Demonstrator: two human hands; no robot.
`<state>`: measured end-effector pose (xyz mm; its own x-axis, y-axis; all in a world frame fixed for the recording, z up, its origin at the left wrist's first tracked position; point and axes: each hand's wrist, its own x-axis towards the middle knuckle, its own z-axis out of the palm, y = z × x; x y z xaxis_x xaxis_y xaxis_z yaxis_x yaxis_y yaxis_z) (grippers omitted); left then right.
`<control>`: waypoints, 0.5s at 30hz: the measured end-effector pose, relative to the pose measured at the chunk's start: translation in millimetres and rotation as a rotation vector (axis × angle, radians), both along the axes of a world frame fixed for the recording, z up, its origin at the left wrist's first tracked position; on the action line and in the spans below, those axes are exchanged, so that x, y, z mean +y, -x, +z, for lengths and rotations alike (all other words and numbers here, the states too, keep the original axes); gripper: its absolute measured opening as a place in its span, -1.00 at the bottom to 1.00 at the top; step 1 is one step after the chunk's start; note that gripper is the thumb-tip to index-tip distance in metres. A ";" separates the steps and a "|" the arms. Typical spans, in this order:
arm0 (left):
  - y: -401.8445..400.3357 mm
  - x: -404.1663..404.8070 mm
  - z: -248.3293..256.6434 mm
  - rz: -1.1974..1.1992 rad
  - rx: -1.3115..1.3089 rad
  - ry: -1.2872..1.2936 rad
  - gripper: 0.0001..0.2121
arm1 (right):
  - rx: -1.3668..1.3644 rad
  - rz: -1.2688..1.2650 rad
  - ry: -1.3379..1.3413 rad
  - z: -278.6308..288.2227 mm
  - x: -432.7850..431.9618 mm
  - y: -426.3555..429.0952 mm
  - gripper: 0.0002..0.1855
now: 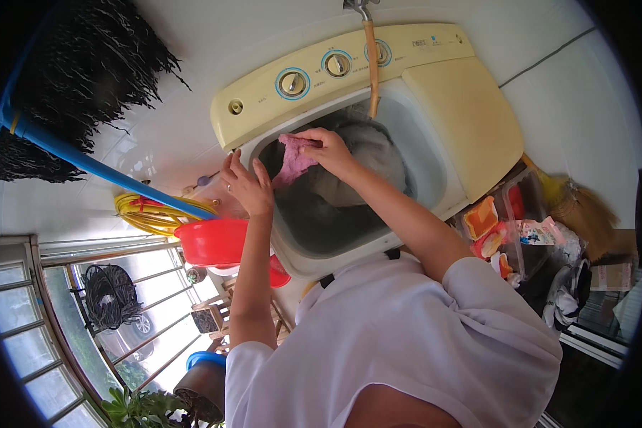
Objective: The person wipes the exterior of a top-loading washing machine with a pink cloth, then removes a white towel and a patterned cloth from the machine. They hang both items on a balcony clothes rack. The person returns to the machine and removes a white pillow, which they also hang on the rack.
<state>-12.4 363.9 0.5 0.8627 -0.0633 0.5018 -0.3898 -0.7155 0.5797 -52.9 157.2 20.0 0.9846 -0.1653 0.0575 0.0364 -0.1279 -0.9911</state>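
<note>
A pink cloth (295, 160) hangs from the fingers of my right hand (329, 152), above the wash tub (433, 144) of a cream twin-tub washing machine (460, 107). Its lower end reaches close to my left hand (249, 184); whether they touch is unclear. That left hand has its fingers spread over the tub's left rim and grips nothing. Grey water fills the tub, with pale fabric (377, 155) lying partly under the surface. From a metal tap (361, 6) a tan hose (372, 64) runs down across the control panel into the tub.
Left of the machine are a red basin (211, 243), a coiled yellow hose (150, 214) and a black mop head (85, 80) beside a blue pole (107, 171). A straw broom (588, 208) and a clear plastic bin (519, 224) with packets stand at right. Window bars (155, 299) and potted plants (134, 409) are lower left.
</note>
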 end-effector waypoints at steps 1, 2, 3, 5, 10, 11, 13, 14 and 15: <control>11.0 -10.5 13.3 -0.133 -0.072 0.016 -0.49 | 0.032 0.036 -0.098 11.0 -0.6 6.2 -0.64; 22.7 -21.5 16.9 -0.259 -0.030 0.104 -0.45 | -0.008 0.072 -0.139 18.7 -1.5 12.2 -0.63; 35.8 -33.3 19.6 -0.388 0.018 0.189 -0.40 | -0.029 0.042 -0.178 23.6 -1.0 17.9 -0.59; 58.2 -56.0 33.1 -0.540 0.228 0.354 -0.32 | -0.015 0.080 -0.232 38.1 -1.8 29.7 -0.60; 43.1 -63.3 20.6 -0.507 0.217 0.277 -0.53 | -0.043 0.103 -0.089 47.0 -40.5 29.7 -0.71; 34.4 -56.2 30.4 -0.479 0.215 0.233 -0.55 | -0.088 0.031 -0.155 55.5 -55.7 26.9 -0.74; 16.0 -42.9 40.4 -0.353 0.067 0.234 -0.51 | -0.160 -0.322 0.158 59.5 -99.4 14.1 -0.75; 10.0 -36.5 52.6 -0.261 0.010 0.258 -0.51 | -0.171 -0.433 0.225 63.7 -124.3 5.4 -0.74; -0.4 -31.2 51.5 -0.191 0.049 0.356 -0.52 | -0.223 -0.509 0.347 53.2 -158.6 -7.0 -0.74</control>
